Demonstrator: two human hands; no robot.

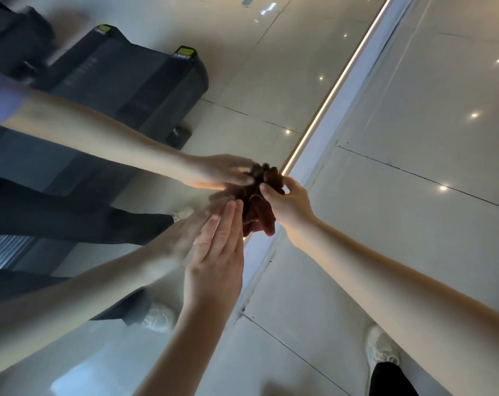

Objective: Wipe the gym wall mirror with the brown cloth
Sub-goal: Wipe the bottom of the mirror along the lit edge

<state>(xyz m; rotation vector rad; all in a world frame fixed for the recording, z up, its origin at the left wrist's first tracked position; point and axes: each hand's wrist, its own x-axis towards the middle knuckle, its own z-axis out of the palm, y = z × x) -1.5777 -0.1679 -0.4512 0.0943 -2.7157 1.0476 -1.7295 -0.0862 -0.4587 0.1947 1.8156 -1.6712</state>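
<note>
**A:** What is the big shiny thing on the left?

**B:** That is the mirror [242,81]. It goes down to the floor [414,124]. A thin strip of light [328,92] runs along where they meet.

**A:** What is the floor like?

**B:** It has pale, glossy tiles with dark lines between them. Little spots of light shine on them.

**A:** What shows in the glass?

**B:** A dark treadmill [128,78] with yellow tags on its end, and more pale tiles. The person's own arms and legs show there too.

**A:** Where is the brown cloth?

**B:** The brown cloth [257,212] is scrunched into a ball. It is low on the mirror, just beside the bright strip, and it touches the glass.

**A:** Who holds it?

**B:** The right hand [288,204] does. Its fingers and thumb curl round the top of the cloth.

**A:** And the other hand?

**B:** The left hand [217,252] holds nothing. Its fingers are straight and close together, flat on the glass just beside the cloth.

**A:** Anything else?

**B:** One white shoe [381,348] stands on the tiles at the bottom right, with a dark trouser leg above it.
</note>
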